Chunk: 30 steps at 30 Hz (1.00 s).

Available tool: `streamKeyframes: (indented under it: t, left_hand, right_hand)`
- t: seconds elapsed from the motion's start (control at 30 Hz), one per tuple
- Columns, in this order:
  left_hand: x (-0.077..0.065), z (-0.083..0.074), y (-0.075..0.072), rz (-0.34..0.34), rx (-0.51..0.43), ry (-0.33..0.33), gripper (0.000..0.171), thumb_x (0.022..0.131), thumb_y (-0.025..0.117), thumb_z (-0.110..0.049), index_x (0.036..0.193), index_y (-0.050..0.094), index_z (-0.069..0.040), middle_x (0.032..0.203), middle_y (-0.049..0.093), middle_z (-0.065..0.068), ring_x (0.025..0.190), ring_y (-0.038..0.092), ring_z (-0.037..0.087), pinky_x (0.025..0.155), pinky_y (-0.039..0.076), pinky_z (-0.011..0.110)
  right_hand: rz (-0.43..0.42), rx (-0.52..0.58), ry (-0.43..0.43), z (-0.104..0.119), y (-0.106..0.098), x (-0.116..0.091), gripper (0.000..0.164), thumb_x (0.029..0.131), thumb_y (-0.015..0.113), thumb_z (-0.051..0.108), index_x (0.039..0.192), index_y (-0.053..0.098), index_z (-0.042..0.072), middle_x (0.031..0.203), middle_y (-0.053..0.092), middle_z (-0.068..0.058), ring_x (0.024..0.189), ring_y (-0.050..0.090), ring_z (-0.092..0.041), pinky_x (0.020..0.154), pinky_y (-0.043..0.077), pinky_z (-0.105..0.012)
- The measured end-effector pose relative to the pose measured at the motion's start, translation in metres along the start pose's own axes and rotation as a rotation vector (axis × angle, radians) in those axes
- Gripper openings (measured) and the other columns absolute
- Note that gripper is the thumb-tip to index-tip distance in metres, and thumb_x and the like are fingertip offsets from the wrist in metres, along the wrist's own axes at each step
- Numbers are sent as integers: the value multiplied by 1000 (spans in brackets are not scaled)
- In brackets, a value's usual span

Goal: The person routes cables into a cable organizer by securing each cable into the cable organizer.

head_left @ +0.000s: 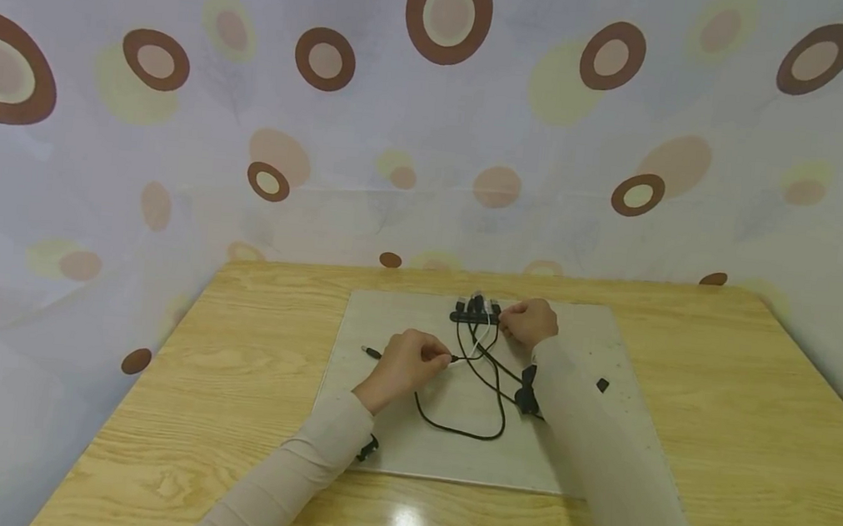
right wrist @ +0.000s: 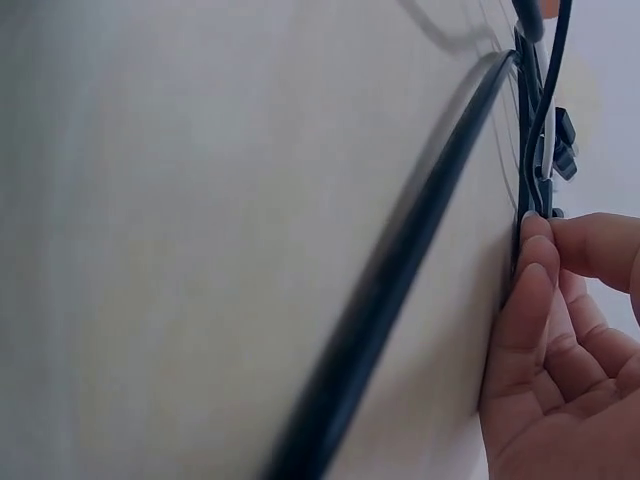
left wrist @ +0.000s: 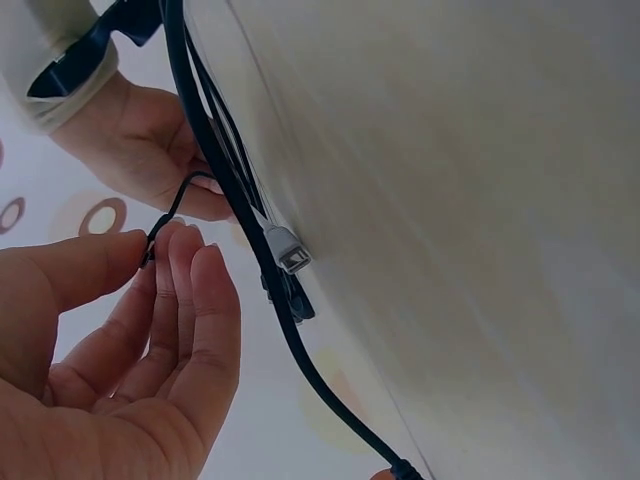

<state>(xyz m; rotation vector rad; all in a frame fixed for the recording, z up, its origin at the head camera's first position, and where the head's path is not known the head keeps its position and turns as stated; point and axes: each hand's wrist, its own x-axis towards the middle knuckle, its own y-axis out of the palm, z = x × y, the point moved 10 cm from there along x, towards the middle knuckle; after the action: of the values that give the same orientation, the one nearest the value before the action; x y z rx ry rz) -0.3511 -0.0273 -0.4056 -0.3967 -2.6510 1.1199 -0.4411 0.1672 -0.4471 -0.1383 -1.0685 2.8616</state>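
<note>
A black cable holder (head_left: pixel 465 318) lies near the back of a white board, with several black cables and one white cable in its slots. My left hand (head_left: pixel 401 363) pinches the end of a thin black cable (left wrist: pixel 172 203) between thumb and fingertips, raised off the board. The white cable's plug (left wrist: pixel 290 252) lies close by, apart from those fingers. At the holder's right end, my right hand (head_left: pixel 532 321) pinches with thumb and fingertips (right wrist: pixel 537 250); the fingers hide the exact spot. A thicker black cable (right wrist: pixel 400 270) crosses the board beside this hand.
The white board (head_left: pixel 379 314) lies on a wooden table (head_left: pixel 726 390). Left of my left hand is a black cable plug (head_left: pixel 372 352). A small black square piece (head_left: pixel 602 385) sits on the board's right side. Patterned cloth (head_left: pixel 434 122) hangs behind the table.
</note>
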Motion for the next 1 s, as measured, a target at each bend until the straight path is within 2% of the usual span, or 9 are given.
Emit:
streamKeyframes:
  t: [0.2,0.53,0.83,1.0]
  left_hand:
    - [1,0,1,6,6,-5,14,93,64,-15,95,75,-6,88,71,4,79,62,15,70,48,29]
    - [1,1,4,28,-6,-20,13,92,64,-14,94,74,-6,86,71,4,76,60,13,68,48,27]
    - [-3,-1,6,43,4,-22,13,91,64,-14,94,75,-6,86,71,5,77,62,14,67,48,27]
    - [-3,0,8,47,21,-36,13,91,65,-13,93,75,-5,86,71,5,76,61,14,66,48,27]
  right_hand:
    - [-10,-7,17,0,0,1,22,90,62,19,94,73,-1,71,70,-7,79,63,-28,62,44,-30]
    - [-9,-29,44,-2,-1,-2,22,89,61,19,91,73,0,72,70,-6,82,64,-29,72,49,-37]
    - [11,-20,41,-9,1,-3,22,88,62,20,88,73,1,68,69,-4,69,61,-21,62,49,-32]
    - [-4,-28,45,-9,0,-4,23,89,62,21,89,73,1,68,69,-4,76,63,-26,66,50,-35]
